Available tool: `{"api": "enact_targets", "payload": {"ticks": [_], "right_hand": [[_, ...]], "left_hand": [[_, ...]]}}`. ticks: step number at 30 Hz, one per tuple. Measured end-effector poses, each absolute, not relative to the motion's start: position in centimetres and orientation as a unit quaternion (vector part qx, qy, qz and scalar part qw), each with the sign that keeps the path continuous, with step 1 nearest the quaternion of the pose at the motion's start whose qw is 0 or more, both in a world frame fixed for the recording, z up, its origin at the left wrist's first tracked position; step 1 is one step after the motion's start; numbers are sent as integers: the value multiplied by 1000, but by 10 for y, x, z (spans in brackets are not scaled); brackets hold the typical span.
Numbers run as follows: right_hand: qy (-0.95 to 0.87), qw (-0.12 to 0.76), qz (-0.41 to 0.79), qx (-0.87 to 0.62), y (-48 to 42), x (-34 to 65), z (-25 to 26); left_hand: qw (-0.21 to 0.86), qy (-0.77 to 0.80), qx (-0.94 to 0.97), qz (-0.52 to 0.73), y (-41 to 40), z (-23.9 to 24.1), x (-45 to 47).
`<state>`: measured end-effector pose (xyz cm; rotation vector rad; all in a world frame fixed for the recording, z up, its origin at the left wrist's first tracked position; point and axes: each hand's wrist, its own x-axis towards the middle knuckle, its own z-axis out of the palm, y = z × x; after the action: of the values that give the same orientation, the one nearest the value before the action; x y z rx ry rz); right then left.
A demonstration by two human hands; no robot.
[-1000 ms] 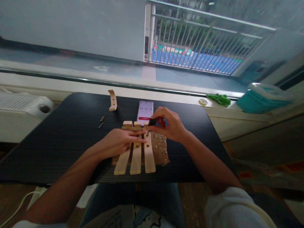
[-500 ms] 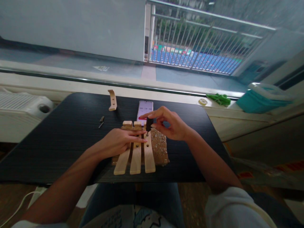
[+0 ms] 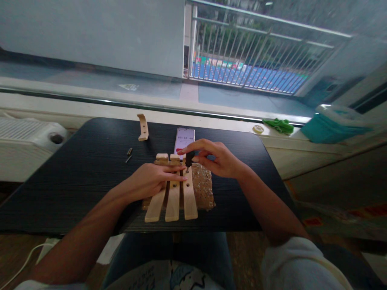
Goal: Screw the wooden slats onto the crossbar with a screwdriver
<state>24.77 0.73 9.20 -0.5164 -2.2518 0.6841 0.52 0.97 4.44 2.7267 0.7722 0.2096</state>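
Three pale curved wooden slats (image 3: 190,203) lie side by side over a brown, plastic-wrapped block (image 3: 203,185). My left hand (image 3: 148,179) lies across them with its fingers stretched out, the fingertips on the right-hand slat. In my right hand (image 3: 219,159) is a short black-handled screwdriver (image 3: 189,158), held upright between the fingers. Its tip stands at the upper hole of the right-hand slat; whether a screw sits under it is too small to make out. A lower hole in that slat shows uncovered.
A phone (image 3: 185,139) with a running timer lies behind the slats. Another curved wooden piece (image 3: 143,128) stands at the back left, near a few small screws (image 3: 129,155). On the sill are a tape roll (image 3: 258,129), a green cloth (image 3: 279,126) and a teal bin (image 3: 326,128).
The fingers of my right hand have shifted slightly around the screwdriver handle, and the hand sits a little lower. My left hand and the slats have stayed put.
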Motion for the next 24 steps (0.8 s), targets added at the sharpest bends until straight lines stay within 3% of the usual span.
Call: {"api": "enact_targets", "payload": {"ticks": [24], "right_hand": [[-864, 415, 149, -244, 12, 249, 84]], "left_hand": [[138, 270, 951, 62, 8, 48, 7]]}}
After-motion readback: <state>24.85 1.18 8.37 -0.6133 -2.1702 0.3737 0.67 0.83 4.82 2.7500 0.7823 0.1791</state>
